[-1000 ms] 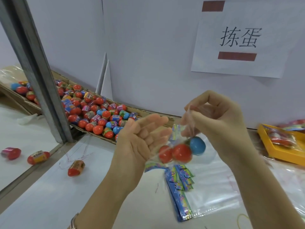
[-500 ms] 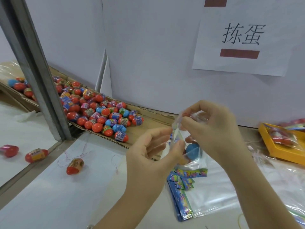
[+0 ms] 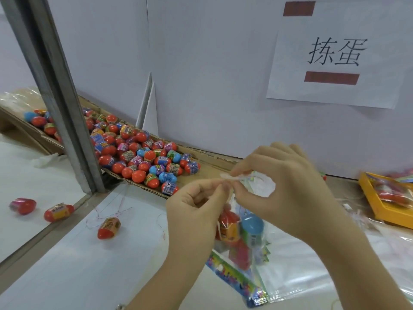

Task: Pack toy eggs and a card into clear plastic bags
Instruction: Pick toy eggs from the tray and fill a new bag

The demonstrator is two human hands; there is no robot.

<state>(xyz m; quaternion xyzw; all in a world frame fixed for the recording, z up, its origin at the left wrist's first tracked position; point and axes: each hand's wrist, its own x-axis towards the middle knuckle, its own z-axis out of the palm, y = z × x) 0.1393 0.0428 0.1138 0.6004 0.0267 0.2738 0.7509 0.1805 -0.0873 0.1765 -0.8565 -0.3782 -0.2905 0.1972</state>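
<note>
My left hand (image 3: 196, 211) and right hand (image 3: 286, 186) meet at centre frame. Each pinches the gathered top of the clear plastic bag (image 3: 261, 186) between thumb and forefinger, fingertips almost touching. The bag hangs below them over the counter (image 3: 67, 276), with a red egg (image 3: 228, 220) and a blue egg (image 3: 251, 224) inside. Loose eggs (image 3: 143, 157) fill the cardboard tray (image 3: 212, 166) at middle left. Printed cards (image 3: 234, 280) lie at lower centre.
</note>
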